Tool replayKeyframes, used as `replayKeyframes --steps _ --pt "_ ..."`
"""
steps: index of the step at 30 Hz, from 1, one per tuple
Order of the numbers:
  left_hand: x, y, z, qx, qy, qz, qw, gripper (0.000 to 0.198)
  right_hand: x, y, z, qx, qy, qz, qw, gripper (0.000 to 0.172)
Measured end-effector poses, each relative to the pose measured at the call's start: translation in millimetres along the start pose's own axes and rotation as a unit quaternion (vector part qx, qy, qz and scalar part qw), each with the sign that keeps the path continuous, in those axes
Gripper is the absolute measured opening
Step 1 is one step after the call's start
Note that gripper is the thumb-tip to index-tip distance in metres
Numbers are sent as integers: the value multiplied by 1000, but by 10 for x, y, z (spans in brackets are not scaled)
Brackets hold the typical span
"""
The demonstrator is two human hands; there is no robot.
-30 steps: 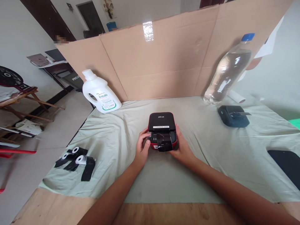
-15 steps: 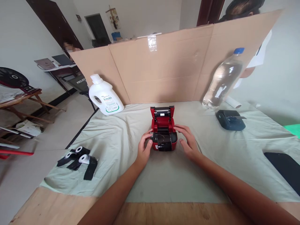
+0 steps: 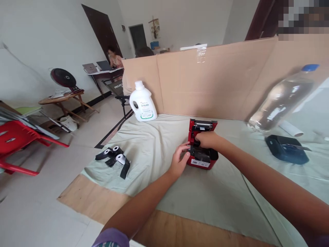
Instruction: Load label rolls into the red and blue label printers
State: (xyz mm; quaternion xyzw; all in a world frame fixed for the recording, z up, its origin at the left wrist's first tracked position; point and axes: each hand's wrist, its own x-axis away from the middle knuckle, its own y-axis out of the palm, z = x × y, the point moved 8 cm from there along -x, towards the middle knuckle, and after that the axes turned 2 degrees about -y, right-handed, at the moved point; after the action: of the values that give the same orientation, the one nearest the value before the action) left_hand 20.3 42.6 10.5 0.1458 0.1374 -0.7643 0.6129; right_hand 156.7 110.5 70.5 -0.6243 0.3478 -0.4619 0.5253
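Note:
A red printer (image 3: pixel 214 162) with its lid raised stands on the cloth, its black inside partly covered by my right hand. A dark strip (image 3: pixel 202 154) lies over its front part, above a white label on the front face. My left hand (image 3: pixel 179 160) rests at the printer's left side, fingers stretched and thumb apart. My right hand (image 3: pixel 208 139) reaches down into the printer below the lid, fingers curled in; what they hold is hidden. To the left lie three small rolls (image 3: pixel 120 158) with white ends and loose black strips.
A white jug (image 3: pixel 144 106) stands at the back left before a cardboard screen (image 3: pixel 205 85). Towards the right are a clear bottle (image 3: pixel 282 99) with a blue cap, a white tube (image 3: pixel 291 129) and a dark blue device (image 3: pixel 286 149). A red chair (image 3: pixel 20 147) stands beyond the table's left side.
My right hand has moved from the printer's right side into it. The dark strip no longer hangs over the front, exposing the white label. The view has turned left.

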Motion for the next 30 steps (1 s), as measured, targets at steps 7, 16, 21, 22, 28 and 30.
replayKeyframes --steps 7,16,21,22,28,30 --pt "-9 10 29 8 12 -3 1000 24 418 -349 112 -236 -64 11 969 13" --pt "-32 -27 120 -3 71 2 997 23 -68 -954 -884 -535 -27 130 834 40" --pt "-97 47 26 -6 80 -23 996 25 -988 -686 -1803 -399 -34 228 888 29" --pt "-112 56 2 -9 77 -20 997 25 -1119 -598 -2003 -362 -45 231 902 30" --pt "-126 -3 28 -38 105 24 993 24 -1443 104 -2843 -173 -81 123 974 32" --pt "-120 -10 50 -33 114 16 993 27 -1439 266 -2915 -150 -77 96 981 33"
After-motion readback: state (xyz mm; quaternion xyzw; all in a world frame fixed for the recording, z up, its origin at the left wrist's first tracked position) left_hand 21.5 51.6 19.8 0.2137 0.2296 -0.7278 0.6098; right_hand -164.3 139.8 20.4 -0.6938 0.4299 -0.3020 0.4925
